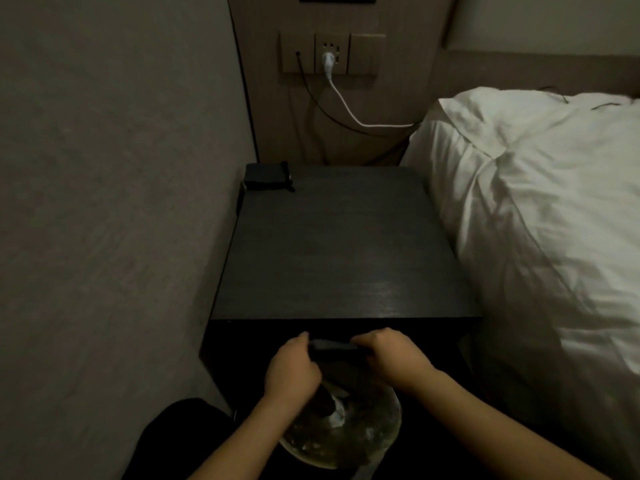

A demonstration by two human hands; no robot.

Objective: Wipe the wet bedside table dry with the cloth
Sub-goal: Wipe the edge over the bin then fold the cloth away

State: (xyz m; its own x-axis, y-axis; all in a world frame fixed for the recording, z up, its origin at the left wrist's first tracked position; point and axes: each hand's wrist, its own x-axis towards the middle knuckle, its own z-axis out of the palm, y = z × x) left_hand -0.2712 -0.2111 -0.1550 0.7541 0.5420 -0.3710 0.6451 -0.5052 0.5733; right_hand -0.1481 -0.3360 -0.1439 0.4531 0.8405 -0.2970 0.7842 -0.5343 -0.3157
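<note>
Forearms: mine are bare, no sleeves.
Left hand: no glove.
Right hand: no glove.
Trousers: black.

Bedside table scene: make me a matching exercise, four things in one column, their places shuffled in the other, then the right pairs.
Things:
1. cloth
2. black pouch
3. white plug
4. pillow

Places:
A. in the wall socket
B. on the bed, right of the table
C. held between both hands below the table's front edge
D. on the table's far left corner

Pairs: 1-C, 2-D, 3-A, 4-B
</note>
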